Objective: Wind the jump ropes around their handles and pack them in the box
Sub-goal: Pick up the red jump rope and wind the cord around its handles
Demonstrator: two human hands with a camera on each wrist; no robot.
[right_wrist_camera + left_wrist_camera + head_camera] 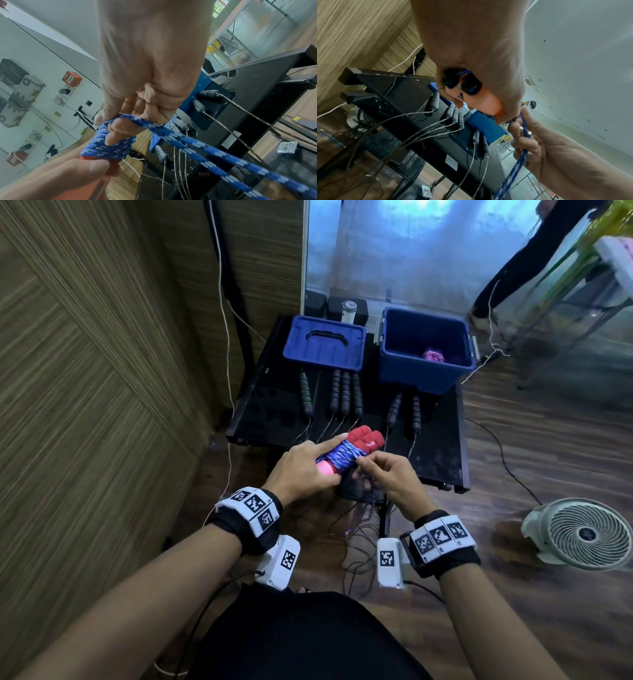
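Observation:
My left hand (308, 467) grips a pair of red handles (364, 440) held together above the near edge of the black table (442, 446), its index finger stretched along them. A blue-and-white braided rope (340, 457) is wound around the handles' middle. My right hand (383, 470) pinches the loose rope (180, 138) right beside the coil; the free length hangs down below. In the left wrist view the handles (488, 104) look orange. The open blue box (426, 350) stands at the table's back right with a pink wound bundle (433, 356) inside.
The blue lid (325, 342) lies at the back left. Several black-handled ropes (346, 393) lie in a row on the table, their thin cables trailing over the front edge. A white fan (585, 534) stands on the floor to the right. Another person's legs (513, 265) are beyond.

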